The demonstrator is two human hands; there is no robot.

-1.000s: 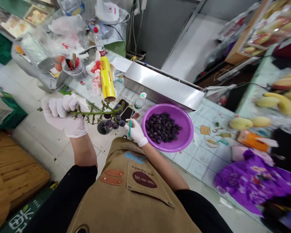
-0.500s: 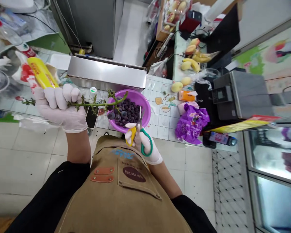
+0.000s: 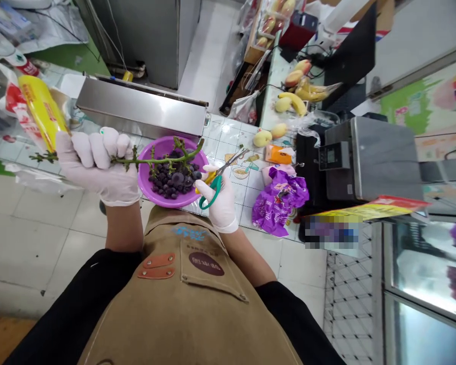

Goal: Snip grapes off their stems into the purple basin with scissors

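Note:
My left hand (image 3: 99,170), in a white glove, is closed around a green grape stem (image 3: 157,161). The stem stretches sideways over a purple bowl (image 3: 146,189) of loose dark grapes (image 3: 171,183). I cannot tell whether any grape still hangs from its far end. At the bowl's right edge, my gloved right hand (image 3: 223,205) grips scissors (image 3: 228,163) with yellow and green handles. Their blades point up and right, away from the stem, and look nearly closed.
Behind the bowl stands a long steel box (image 3: 140,109). A yellow roll (image 3: 43,109) lies beyond my left hand. To the right are a crumpled purple bag (image 3: 279,203), an orange packet (image 3: 279,154), mangoes (image 3: 263,138) and a grey machine (image 3: 372,157).
The scissors have swung from pointing up over the bowl to pointing right, outside it. My left hand still holds the stem. The view has shifted, so the bowl appears further left.

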